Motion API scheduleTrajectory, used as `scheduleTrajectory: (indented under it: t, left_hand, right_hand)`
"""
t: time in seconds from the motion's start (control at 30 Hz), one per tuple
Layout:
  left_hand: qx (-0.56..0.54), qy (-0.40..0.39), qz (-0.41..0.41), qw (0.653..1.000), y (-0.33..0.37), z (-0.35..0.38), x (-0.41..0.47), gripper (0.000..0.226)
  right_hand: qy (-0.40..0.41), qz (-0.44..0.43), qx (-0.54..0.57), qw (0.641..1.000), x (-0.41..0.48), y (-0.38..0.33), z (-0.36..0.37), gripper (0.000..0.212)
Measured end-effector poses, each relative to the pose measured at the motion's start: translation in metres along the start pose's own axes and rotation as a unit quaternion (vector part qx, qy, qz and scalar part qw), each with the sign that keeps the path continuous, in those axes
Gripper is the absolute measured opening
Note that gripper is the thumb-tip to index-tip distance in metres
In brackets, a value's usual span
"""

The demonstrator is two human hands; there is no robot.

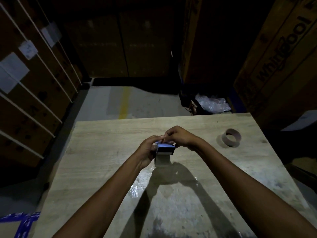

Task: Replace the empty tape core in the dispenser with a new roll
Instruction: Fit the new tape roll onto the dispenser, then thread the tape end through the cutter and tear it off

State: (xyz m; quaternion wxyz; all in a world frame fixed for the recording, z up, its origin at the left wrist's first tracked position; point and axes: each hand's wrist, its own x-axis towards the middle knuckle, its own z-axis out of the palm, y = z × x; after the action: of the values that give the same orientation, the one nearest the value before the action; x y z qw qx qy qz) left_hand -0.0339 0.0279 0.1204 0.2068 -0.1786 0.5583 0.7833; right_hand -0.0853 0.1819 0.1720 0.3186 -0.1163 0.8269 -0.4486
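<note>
A blue tape dispenser (166, 147) with a roll of clear tape (162, 159) in it is held above the middle of the wooden table (106, 152). My left hand (148, 148) grips the dispenser from the left side. My right hand (180, 137) pinches at the top front of the dispenser, fingers close together over the blue plate; what lies under the fingertips is hidden. The empty brown cardboard tape core (231, 137) stands alone on the table at the right, well apart from both hands.
Large cardboard cartons stand around the table: strapped ones at the left (30, 93), a printed one at the right (281, 66). Crumpled clear plastic (212, 103) lies on the floor beyond the table. A shiny film patch (139, 184) lies on the tabletop.
</note>
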Motion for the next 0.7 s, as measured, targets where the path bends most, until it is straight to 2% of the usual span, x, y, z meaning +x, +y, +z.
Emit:
scheduleTrajectory:
  t: [0.03, 0.47, 0.57, 0.7]
  left_hand:
    - [-0.007, -0.008, -0.004, 1.000, 0.001, 0.002, 0.001, 0.013]
    - [-0.038, 0.034, -0.037, 0.998, 0.003, 0.040, 0.023, 0.022]
    - [-0.047, 0.042, -0.046, 0.997, 0.003, 0.052, 0.026, 0.017]
    - [-0.079, 0.055, -0.043, 0.994, 0.004, 0.064, 0.029, 0.012]
  right_hand:
    - [0.002, -0.001, 0.007, 1.000, 0.001, 0.002, -0.003, 0.020]
    - [0.004, -0.018, 0.042, 0.999, 0.012, 0.027, -0.043, 0.016]
    - [0.019, -0.042, 0.070, 0.997, 0.014, 0.036, -0.049, 0.013]
    - [0.077, -0.002, 0.179, 0.981, 0.013, 0.051, -0.056, 0.035]
